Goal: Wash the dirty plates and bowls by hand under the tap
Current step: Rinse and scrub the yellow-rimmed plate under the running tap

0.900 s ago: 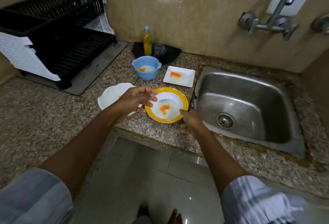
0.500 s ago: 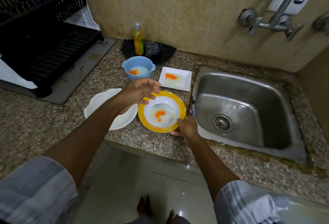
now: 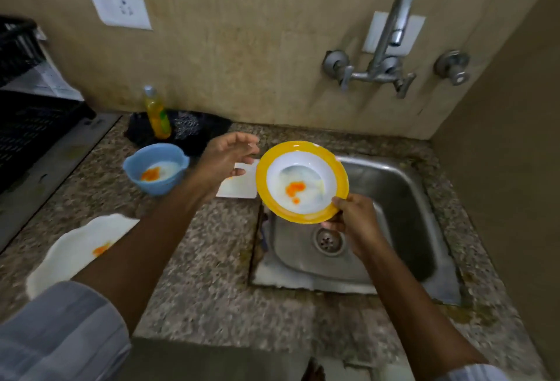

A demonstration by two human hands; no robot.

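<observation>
My right hand [image 3: 356, 223] pinches the near rim of a yellow-rimmed white bowl [image 3: 303, 182] smeared with orange sauce, holding it tilted in the air over the left edge of the steel sink [image 3: 403, 198]. My left hand [image 3: 225, 158] hovers just left of the bowl with fingers loosely spread, touching nothing. On the counter lie a blue bowl [image 3: 156, 168] with orange residue, a white square plate [image 3: 242, 188] partly hidden behind my left hand, and a white round plate [image 3: 75, 247] under my left forearm. The tap [image 3: 391, 35] is on the wall above the sink; no water runs.
A yellow soap bottle [image 3: 157, 114] stands by the wall on a black tray holding a scrubber [image 3: 188, 126]. A black dish rack [image 3: 27, 126] fills the far left. A side wall [image 3: 515, 168] closes in right of the sink. The granite counter [image 3: 212, 259] stretches in front.
The yellow-rimmed bowl has left the counter and now hangs over the sink's left edge in my right hand. My left hand has come off its rim. The view has swung right.
</observation>
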